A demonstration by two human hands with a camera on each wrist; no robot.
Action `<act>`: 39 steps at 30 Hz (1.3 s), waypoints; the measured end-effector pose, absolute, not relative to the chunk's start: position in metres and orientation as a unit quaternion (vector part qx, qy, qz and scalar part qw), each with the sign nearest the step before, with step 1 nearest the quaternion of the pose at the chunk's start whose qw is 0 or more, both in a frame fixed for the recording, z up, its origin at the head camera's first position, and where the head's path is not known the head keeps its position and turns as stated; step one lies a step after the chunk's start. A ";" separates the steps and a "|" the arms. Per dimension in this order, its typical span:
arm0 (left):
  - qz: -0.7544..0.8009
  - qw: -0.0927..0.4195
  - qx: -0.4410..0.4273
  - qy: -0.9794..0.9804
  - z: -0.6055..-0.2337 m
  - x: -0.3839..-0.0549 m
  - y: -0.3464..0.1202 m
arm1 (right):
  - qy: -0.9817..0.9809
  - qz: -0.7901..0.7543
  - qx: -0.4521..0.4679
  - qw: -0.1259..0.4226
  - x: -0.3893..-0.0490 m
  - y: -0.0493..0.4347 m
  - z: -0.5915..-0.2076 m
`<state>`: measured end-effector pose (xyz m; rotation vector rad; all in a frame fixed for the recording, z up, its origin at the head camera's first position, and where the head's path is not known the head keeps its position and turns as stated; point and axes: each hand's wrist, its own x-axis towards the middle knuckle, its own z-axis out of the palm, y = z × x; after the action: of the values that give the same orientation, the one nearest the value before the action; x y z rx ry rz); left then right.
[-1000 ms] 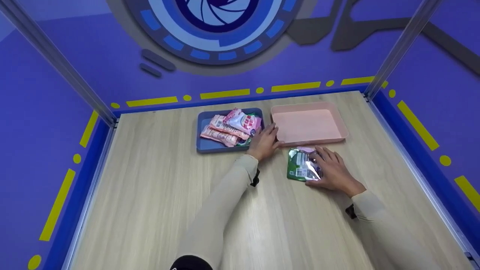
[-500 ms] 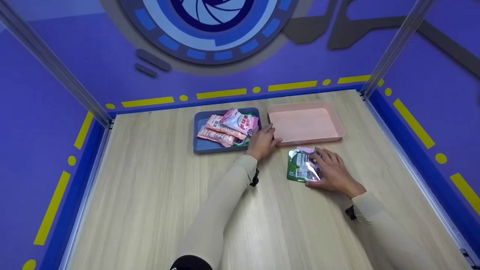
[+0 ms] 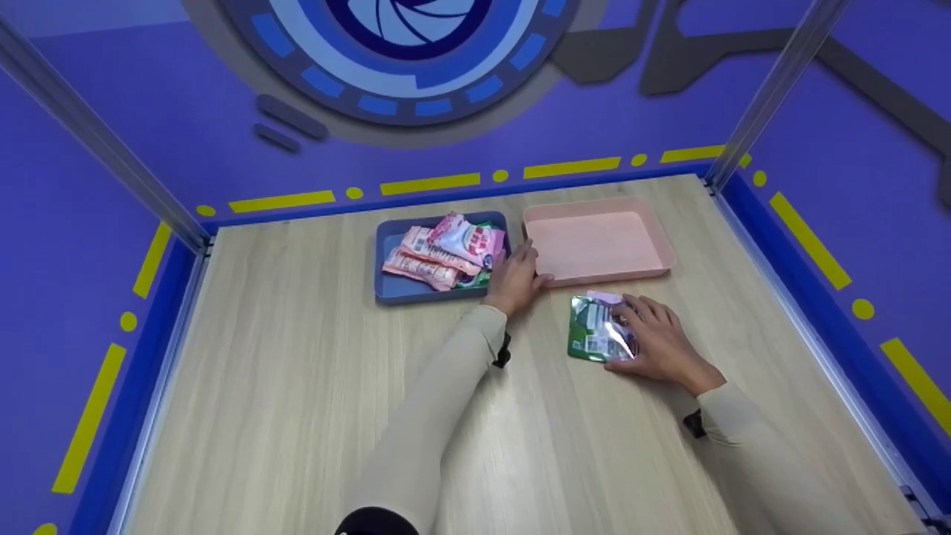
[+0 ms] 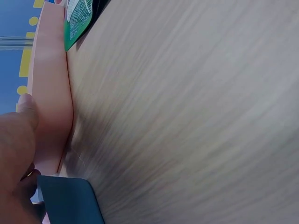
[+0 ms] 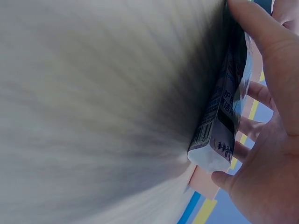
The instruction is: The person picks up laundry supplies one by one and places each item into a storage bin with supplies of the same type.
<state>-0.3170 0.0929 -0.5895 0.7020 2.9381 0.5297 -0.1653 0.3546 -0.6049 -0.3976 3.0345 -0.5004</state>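
On the surface [image 3: 319,394], just before the pink tray [image 3: 602,245], gripping the green packet [image 3: 591,331] with the right hand [image 3: 657,342]; touching the pink tray with the left hand [image 3: 514,282], cannot tell how firmly; scarcely shifted since a second ago, so apparently pausing.

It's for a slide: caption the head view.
Right hand grips a glossy printed pouch; left hand touches a pink tray beside a blue tray of packets.
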 end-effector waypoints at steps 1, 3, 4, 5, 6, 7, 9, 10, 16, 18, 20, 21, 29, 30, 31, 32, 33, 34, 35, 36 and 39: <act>0.173 0.038 0.228 0.957 -0.589 -0.317 0.093 | 0.979 -0.160 -0.128 0.021 -0.165 0.355 -0.605; 0.175 0.041 0.228 0.957 -0.588 -0.317 0.092 | 0.979 -0.159 -0.128 0.022 -0.166 0.355 -0.605; 0.176 0.042 0.227 0.957 -0.588 -0.317 0.092 | 0.979 -0.158 -0.128 0.022 -0.166 0.355 -0.605; 0.178 0.043 0.227 0.957 -0.588 -0.317 0.092 | 0.979 -0.158 -0.127 0.022 -0.166 0.355 -0.605; 0.177 0.042 0.228 0.956 -0.587 -0.316 0.092 | 0.979 -0.157 -0.128 0.021 -0.165 0.355 -0.605; 0.177 0.040 0.229 0.956 -0.587 -0.316 0.092 | 0.979 -0.157 -0.128 0.021 -0.165 0.354 -0.605; 0.174 0.040 0.230 0.957 -0.587 -0.316 0.091 | 0.979 -0.157 -0.130 0.019 -0.165 0.355 -0.605; 0.172 0.039 0.231 0.957 -0.587 -0.316 0.091 | 0.979 -0.156 -0.131 0.017 -0.165 0.355 -0.605; 0.175 0.045 0.224 0.958 -0.586 -0.316 0.092 | 0.979 -0.159 -0.125 0.024 -0.165 0.355 -0.604; 0.179 0.048 0.221 0.957 -0.586 -0.316 0.092 | 0.979 -0.159 -0.122 0.029 -0.165 0.354 -0.603; 0.182 0.050 0.220 0.957 -0.587 -0.317 0.092 | 0.980 -0.157 -0.121 0.032 -0.166 0.354 -0.603; 0.183 0.049 0.220 0.957 -0.587 -0.317 0.092 | 0.980 -0.157 -0.121 0.033 -0.166 0.354 -0.602; 0.187 0.052 0.219 0.956 -0.588 -0.316 0.092 | 0.979 -0.159 -0.123 0.029 -0.167 0.352 -0.599; 0.187 0.051 0.219 0.956 -0.588 -0.316 0.092 | 0.979 -0.159 -0.124 0.028 -0.167 0.352 -0.599; 0.188 0.051 0.219 0.956 -0.588 -0.316 0.092 | 0.979 -0.159 -0.125 0.027 -0.167 0.351 -0.599; 0.189 0.051 0.218 0.956 -0.588 -0.316 0.092 | 0.979 -0.159 -0.125 0.025 -0.167 0.351 -0.599; 0.190 0.051 0.218 0.956 -0.588 -0.316 0.092 | 0.979 -0.159 -0.126 0.022 -0.167 0.351 -0.599; 0.191 0.050 0.218 0.956 -0.588 -0.316 0.092 | 0.979 -0.160 -0.126 0.020 -0.167 0.352 -0.599; 0.192 0.051 0.218 0.956 -0.588 -0.317 0.092 | 0.979 -0.161 -0.127 0.016 -0.167 0.352 -0.598; 0.194 0.051 0.217 0.955 -0.588 -0.317 0.092 | 0.978 -0.162 -0.130 0.011 -0.167 0.352 -0.598; 0.195 0.052 0.216 0.955 -0.588 -0.317 0.092 | 0.977 -0.162 -0.139 -0.003 -0.167 0.354 -0.597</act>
<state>-0.3170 0.0923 -0.5884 0.6565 2.9055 0.5937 -0.1675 0.3539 -0.5971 -0.4383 3.0753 -0.5101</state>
